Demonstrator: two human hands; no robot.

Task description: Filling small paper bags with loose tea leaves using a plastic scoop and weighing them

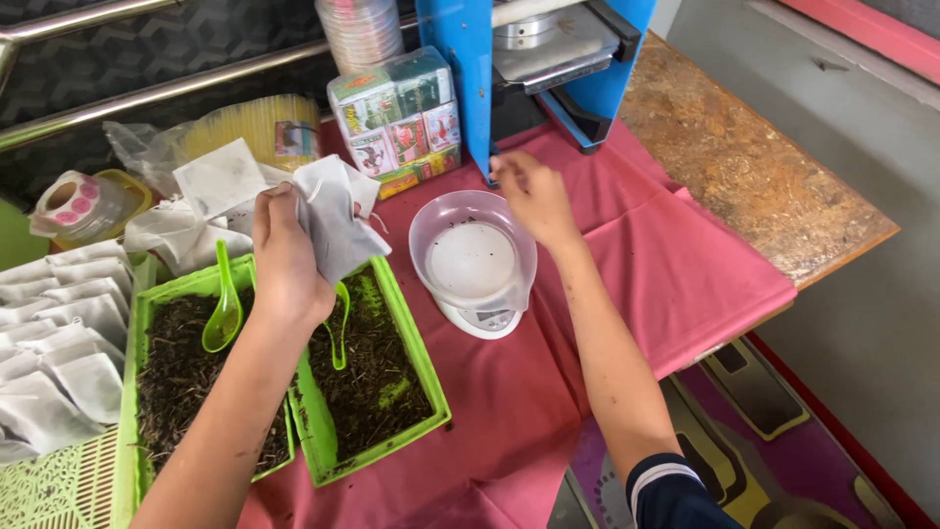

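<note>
My left hand holds a white filter bag pinched above the green trays of dried leaf, keeping spill inside. My right hand hovers with loose, empty fingers over the scale bowl on the tabletop.

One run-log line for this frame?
left hand: holds white paper pouch | right hand: above clear plastic bowl on scale | green trays: dried leaves

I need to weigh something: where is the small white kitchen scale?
The white kitchen scale sits mid-table on the red cloth, right of the green trays, below the right hand.
</note>
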